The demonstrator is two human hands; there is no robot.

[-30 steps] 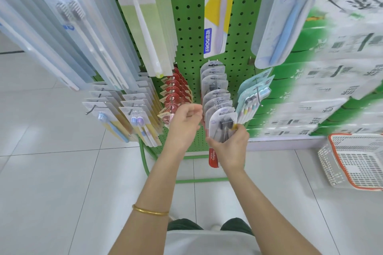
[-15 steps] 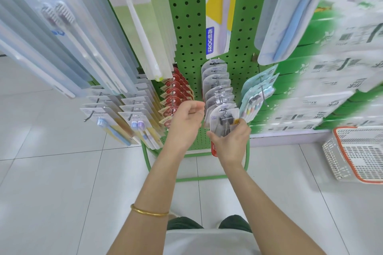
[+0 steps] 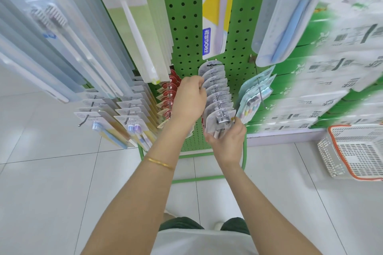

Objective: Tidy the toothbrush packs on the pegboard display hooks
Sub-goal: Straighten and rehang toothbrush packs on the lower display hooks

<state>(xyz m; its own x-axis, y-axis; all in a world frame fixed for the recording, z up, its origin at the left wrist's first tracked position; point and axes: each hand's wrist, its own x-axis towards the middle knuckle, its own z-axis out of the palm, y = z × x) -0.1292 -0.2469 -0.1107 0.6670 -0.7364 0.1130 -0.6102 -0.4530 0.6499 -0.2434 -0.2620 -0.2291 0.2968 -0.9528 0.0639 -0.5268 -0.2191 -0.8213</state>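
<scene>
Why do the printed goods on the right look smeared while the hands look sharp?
Head view: the green-and-white stock at the right edge is streaked, probably motion blur; left hand, right hand and grey packs at centre are crisp; the wide lens splays the upper packs outward; light is even.

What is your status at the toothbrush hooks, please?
Left hand pinching the grey pack row mid-hook. Right hand gripping front pack. Red packs beside left hand, not blocking.

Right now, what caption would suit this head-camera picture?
Right hand grips the front toothbrush pack, left hand touches the row behind it, on a green pegboard.
</scene>
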